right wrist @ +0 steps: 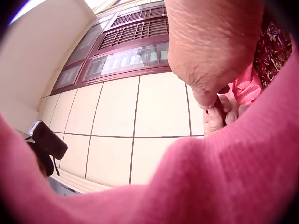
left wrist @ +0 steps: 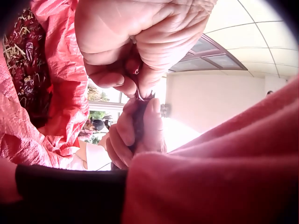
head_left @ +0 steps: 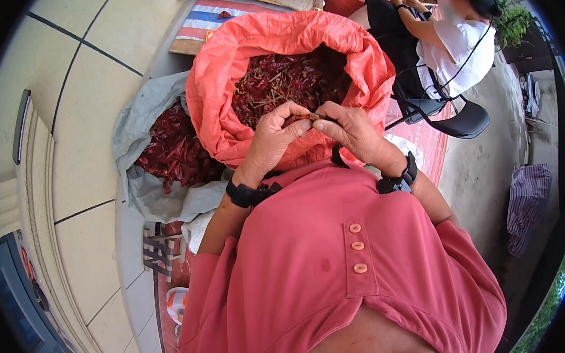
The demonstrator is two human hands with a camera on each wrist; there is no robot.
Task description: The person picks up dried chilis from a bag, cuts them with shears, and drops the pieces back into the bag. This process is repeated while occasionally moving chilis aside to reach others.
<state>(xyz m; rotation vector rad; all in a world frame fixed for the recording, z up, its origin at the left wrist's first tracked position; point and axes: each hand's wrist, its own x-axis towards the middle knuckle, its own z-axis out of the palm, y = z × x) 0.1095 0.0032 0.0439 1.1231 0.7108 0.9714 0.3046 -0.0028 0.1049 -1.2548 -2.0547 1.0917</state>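
Observation:
A dried red chili pepper (head_left: 301,118) is held between both hands in front of the chest. My left hand (head_left: 271,139) pinches it with thumb and curled fingers, and its glossy red end (left wrist: 133,65) peeks out between them in the left wrist view. From the other side my right hand (head_left: 359,133) grips the same chili near its stem end, thumb against forefinger. The fingertips of both hands almost meet. Right behind them gapes a red woven sack (head_left: 214,64), with stemmed dried chilies (head_left: 276,80) inside. Fingers hide much of the held chili.
Left of the red sack, a grey-white sack (head_left: 128,131) holds more dried chilies (head_left: 173,141). A small wooden stool (head_left: 160,252) stands below it. Another person (head_left: 452,43) sits at the upper right near a black chair (head_left: 467,121). A striped cloth (head_left: 529,203) hangs at far right.

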